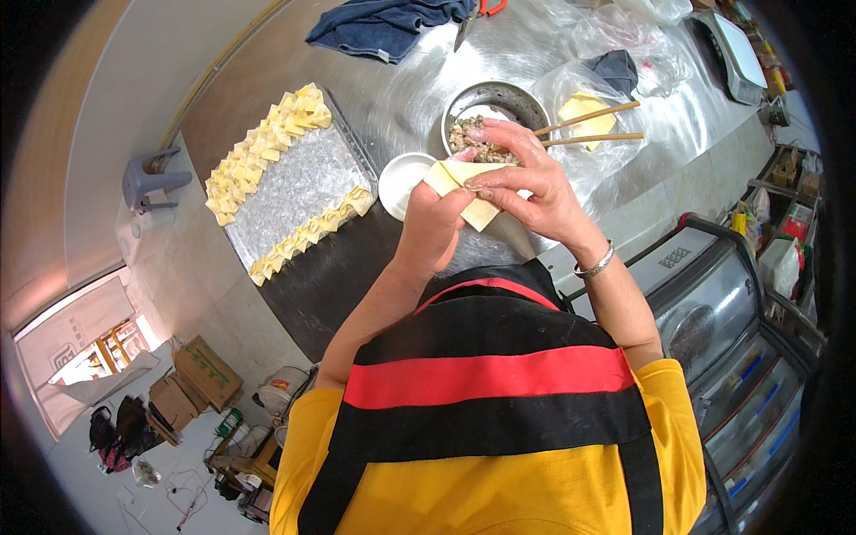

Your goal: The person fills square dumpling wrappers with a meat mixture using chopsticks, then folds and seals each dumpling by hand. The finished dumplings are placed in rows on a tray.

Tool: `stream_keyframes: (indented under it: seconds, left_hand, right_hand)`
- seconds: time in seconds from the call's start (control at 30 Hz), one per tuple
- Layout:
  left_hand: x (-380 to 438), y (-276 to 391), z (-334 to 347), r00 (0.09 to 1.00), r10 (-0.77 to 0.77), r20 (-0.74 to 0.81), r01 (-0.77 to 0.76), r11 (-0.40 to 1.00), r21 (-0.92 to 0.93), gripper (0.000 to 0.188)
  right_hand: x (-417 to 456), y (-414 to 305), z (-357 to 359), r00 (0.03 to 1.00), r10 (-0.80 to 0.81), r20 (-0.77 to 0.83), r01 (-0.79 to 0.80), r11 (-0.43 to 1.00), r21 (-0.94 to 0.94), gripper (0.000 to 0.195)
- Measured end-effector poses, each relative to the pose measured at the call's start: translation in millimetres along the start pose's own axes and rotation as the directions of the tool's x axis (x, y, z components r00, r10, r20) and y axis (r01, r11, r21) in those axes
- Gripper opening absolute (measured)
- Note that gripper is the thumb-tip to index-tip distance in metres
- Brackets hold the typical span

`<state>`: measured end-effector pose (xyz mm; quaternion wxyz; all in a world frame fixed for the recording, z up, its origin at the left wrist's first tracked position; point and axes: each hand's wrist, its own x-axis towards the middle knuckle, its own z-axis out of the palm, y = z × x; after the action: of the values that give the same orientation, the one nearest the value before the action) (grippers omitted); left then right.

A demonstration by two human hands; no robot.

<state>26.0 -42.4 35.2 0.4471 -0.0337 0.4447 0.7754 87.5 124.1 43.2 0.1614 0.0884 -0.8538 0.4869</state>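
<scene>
Both my left hand (435,224) and my right hand (535,184) pinch a yellow dough wrapper (480,212), partly folded, with my fingers meeting at its middle. Any filling inside it is hidden. Just beyond is a steel bowl (498,89) of minced filling (466,131), partly covered by my right hand. Wooden chopsticks (592,140) rest in the bowl and point right. A white round dish (401,179) stands left of my hands. Farther left, folded dumplings (251,160) line two sides of a floured tray (294,190). Yellow wrappers (588,117) lie on a plastic bag right of the bowl.
A dark blue cloth (388,27) and red-handled scissors (465,30) lie at the steel table's far edge. Plastic bags (615,33) and a kitchen scale (732,57) are at the far right. A glass-topped display cabinet (709,314) stands to my right, a stool (147,180) beyond the table's left side.
</scene>
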Motion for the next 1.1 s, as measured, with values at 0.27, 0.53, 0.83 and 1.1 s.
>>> stream_keyframes:
  seconds: [0.27, 0.53, 0.83, 1.1]
  left_hand:
    - [-3, 7, -2, 0.991, 0.016, 0.134, -0.028, 0.996, 0.083, 0.059]
    - [-3, 10, 4, 0.98, 0.092, 0.174, -0.143, 0.94, 0.309, 0.062]
    - [0, 21, 3, 0.989, 0.008, 0.148, -0.039, 0.977, 0.207, 0.065]
    - [3, 20, 1, 0.995, 0.031, 0.095, -0.042, 0.992, 0.118, 0.058]
  right_hand:
    - [-4, -5, -2, 0.985, 0.121, -0.122, -0.104, 0.984, 0.143, 0.02]
    - [-6, -8, 2, 0.983, 0.138, -0.121, -0.142, 0.99, -0.026, 0.025]
    - [-6, -8, 4, 0.989, -0.03, -0.142, -0.011, 0.959, -0.284, 0.029]
    - [-22, -19, 13, 0.863, 0.329, -0.384, -0.256, 0.939, 0.229, 0.029]
